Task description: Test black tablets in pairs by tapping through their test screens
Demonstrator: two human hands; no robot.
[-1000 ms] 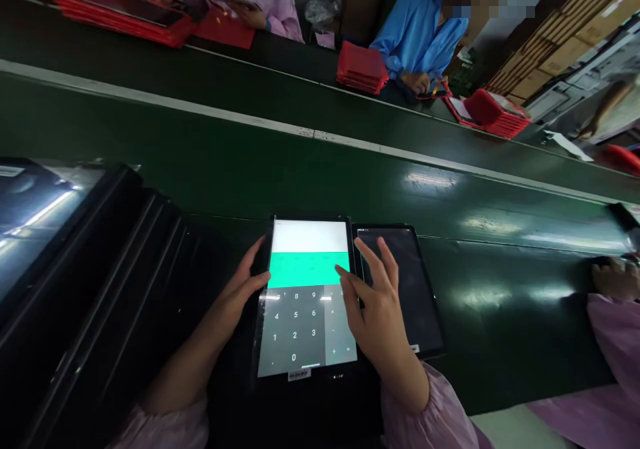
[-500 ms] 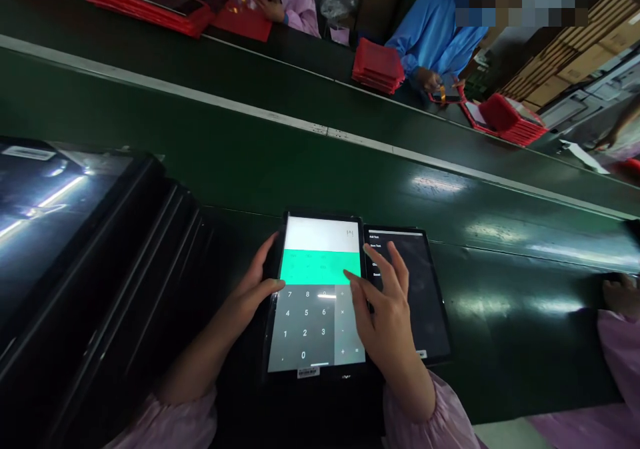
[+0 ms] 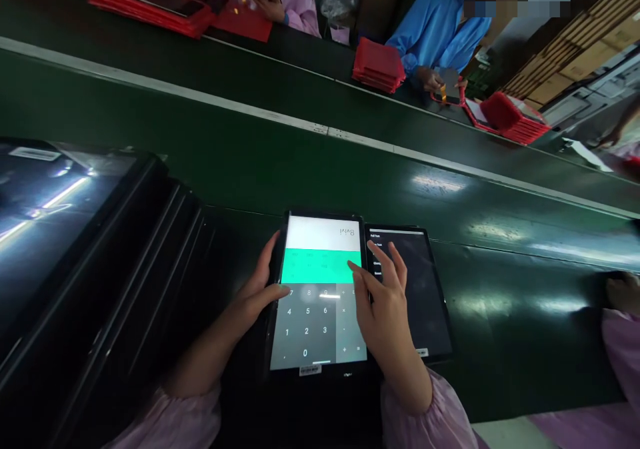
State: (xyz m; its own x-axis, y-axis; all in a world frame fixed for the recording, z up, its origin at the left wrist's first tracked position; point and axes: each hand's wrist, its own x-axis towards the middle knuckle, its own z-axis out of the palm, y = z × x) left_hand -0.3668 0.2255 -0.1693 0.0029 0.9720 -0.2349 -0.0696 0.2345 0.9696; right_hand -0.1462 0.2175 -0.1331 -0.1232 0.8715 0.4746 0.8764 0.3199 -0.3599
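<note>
A tablet [image 3: 306, 322] lies tilted up in front of me, its screen lit with a calculator: number keys below, a green band and a white display strip above. My left hand [image 3: 255, 292] grips its left edge, thumb on the front near the 7 key and fingers along the side and behind. Over the right part of the green band, my right hand [image 3: 387, 306] points its index finger at the screen; the other fingers are spread and hold nothing. Partly behind that hand lies a second tablet [image 3: 425, 289], its dark screen showing a short text list.
At left stands a stack of dark tablets [image 3: 100, 236]. Across the green bench [image 3: 225, 149], co-workers in a pink sleeve [image 3: 303, 2] and a blue sleeve [image 3: 430, 22] handle devices beside red stacks [image 3: 379, 66]. Another person's hand [image 3: 623, 292] rests at the right edge.
The calculator display has gained characters, now including an 8. My right index finger has shifted slightly up and right on the green band. My left thumb lies a little further onto the screen.
</note>
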